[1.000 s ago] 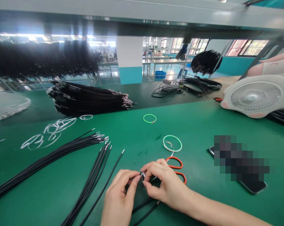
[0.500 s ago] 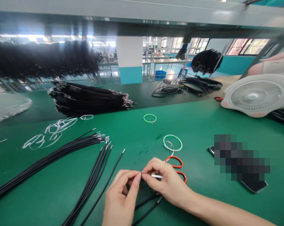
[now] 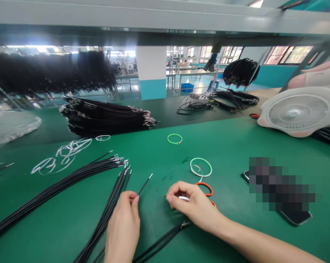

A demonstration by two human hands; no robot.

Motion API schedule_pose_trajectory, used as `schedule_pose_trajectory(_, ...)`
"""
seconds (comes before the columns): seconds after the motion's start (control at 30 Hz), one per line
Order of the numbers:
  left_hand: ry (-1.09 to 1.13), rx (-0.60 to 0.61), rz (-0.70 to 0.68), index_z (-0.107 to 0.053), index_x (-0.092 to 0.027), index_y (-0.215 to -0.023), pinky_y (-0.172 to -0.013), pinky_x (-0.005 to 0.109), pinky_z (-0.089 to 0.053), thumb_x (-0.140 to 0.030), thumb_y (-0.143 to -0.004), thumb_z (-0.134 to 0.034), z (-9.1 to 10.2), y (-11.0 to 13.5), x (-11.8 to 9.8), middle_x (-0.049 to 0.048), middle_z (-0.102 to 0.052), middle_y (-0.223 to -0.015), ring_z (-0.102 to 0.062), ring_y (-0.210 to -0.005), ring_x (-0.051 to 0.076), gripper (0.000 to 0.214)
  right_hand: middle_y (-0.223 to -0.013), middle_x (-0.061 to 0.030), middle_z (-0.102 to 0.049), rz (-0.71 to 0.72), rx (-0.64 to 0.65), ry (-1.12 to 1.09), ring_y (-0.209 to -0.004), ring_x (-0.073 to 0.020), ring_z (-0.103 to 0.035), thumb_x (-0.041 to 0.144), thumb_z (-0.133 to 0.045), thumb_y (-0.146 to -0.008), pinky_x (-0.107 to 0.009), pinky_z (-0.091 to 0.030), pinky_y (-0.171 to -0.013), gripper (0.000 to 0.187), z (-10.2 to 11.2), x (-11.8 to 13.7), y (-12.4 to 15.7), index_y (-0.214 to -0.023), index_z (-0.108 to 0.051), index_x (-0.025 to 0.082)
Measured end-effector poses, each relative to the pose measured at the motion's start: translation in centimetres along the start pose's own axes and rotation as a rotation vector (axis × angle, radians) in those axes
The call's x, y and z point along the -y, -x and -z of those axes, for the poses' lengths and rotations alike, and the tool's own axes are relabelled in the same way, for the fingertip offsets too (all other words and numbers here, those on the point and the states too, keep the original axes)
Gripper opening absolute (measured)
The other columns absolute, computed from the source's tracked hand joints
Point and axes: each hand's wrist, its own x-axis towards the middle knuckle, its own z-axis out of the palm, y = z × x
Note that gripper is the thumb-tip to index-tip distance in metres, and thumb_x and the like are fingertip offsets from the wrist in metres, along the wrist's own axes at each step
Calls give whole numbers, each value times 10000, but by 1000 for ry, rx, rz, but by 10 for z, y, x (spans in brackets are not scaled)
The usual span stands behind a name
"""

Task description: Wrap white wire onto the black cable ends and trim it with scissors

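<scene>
My left hand [image 3: 123, 221] is closed, thumb and forefinger pinching a single black cable [image 3: 145, 185] just below its silver tip. To its right, my right hand [image 3: 191, 204] is closed too, its fingertips pinched on something small whose brownish tip sticks out to the left. A short white strip [image 3: 184, 198] shows within the curl of those fingers. Behind the right hand lie scissors, their orange handles [image 3: 211, 190] partly hidden. Black cables with metal ends [image 3: 165, 237] lie below, between the hands. A bundle of black cables [image 3: 107, 215] passes beside the left hand.
Another cable bundle [image 3: 72, 186] and white strip coils [image 3: 74, 147] lie left. Two green rings [image 3: 175, 134] [image 3: 210, 168] are ahead. A phone [image 3: 296, 217] and a white fan [image 3: 295, 113] stand right. A large cable stack [image 3: 104, 117] is at the back, under an overhead shelf [image 3: 165, 16].
My hands were together at the fingertips and have come apart. The left hand moved left and took hold of the black cable. The right hand stayed nearly in place.
</scene>
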Motion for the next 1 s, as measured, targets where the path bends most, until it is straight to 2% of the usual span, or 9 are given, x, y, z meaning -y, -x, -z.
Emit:
schedule_pose_trajectory(0.13,301,97,-7,-557,-220,-1014,-664,307,-496,-393,-932,-407,-1,11,-13,53,-675,-897,-657,-744,202,244,-1049,-83,-642,-40,-7,-105,-779,-168,-627,359,-722,-759,-281,-519,-649,223,-7,1,-6,-699,-654,156)
schedule_pose_trajectory(0.23,380,109,-48,-602,-228,-942,-606,294,-462,-442,-927,-392,1,20,-22,30,-635,-773,-630,-711,213,300,-1035,-89,-666,0,23,-128,-1029,-240,-603,353,-755,-732,-287,-515,-718,212,-14,0,-8,-663,-678,168)
schedule_pose_trajectory(0.3,430,120,-47,-626,-228,-931,-575,282,-440,-466,-927,-379,3,25,-26,-5,-564,-641,-604,-651,210,343,-952,-72,-691,51,33,-130,-1004,-224,-611,342,-757,-737,-298,-493,-791,187,-18,-1,-7,-665,-708,177)
schedule_pose_trajectory(0.37,480,147,-14,-643,-227,-927,-563,273,-425,-485,-923,-384,3,28,-27,-27,-520,-582,-569,-599,195,366,-891,-53,-699,72,11,-150,-881,-191,-630,347,-752,-746,-303,-478,-809,179,-20,-3,-4,-680,-729,182)
schedule_pose_trajectory(0.5,570,197,41,-646,-219,-957,-561,270,-429,-496,-904,-433,1,31,-30,-24,-587,-633,-542,-560,166,354,-836,-35,-693,54,-106,-224,-787,-163,-612,355,-757,-743,-281,-472,-764,185,-22,-7,3,-684,-726,183)
schedule_pose_trajectory(0.63,707,114,-12,-637,-219,-1018,-718,298,-520,-451,-896,-471,-5,32,-36,45,-698,-920,-660,-778,186,310,-870,-45,-681,62,-106,-258,-819,-174,-606,358,-752,-748,-294,-472,-786,179,-19,-3,7,-730,-725,183)
schedule_pose_trajectory(0.7,708,65,-37,-636,-228,-1057,-769,309,-545,-425,-887,-501,-6,32,-36,56,-709,-996,-684,-846,192,293,-913,-53,-662,82,-159,-252,-884,-191,-599,361,-740,-758,-304,-467,-816,185,-18,0,10,-723,-707,183)
schedule_pose_trajectory(0.8,653,7,-56,-638,-239,-1081,-788,322,-569,-391,-862,-562,-5,34,-36,49,-730,-982,-706,-874,203,278,-982,-63,-620,77,-263,-239,-951,-209,-578,354,-733,-764,-314,-459,-836,192,-19,1,16,-698,-672,183)
schedule_pose_trajectory(1.0,616,-28,-30,-637,-247,-1036,-780,291,-588,-354,-863,-585,2,39,-40,20,-733,-943,-720,-819,172,210,-936,-46,-617,18,-223,-310,-924,-193,-574,312,-723,-763,-299,-442,-856,183,-31,-4,25,-668,-628,187)
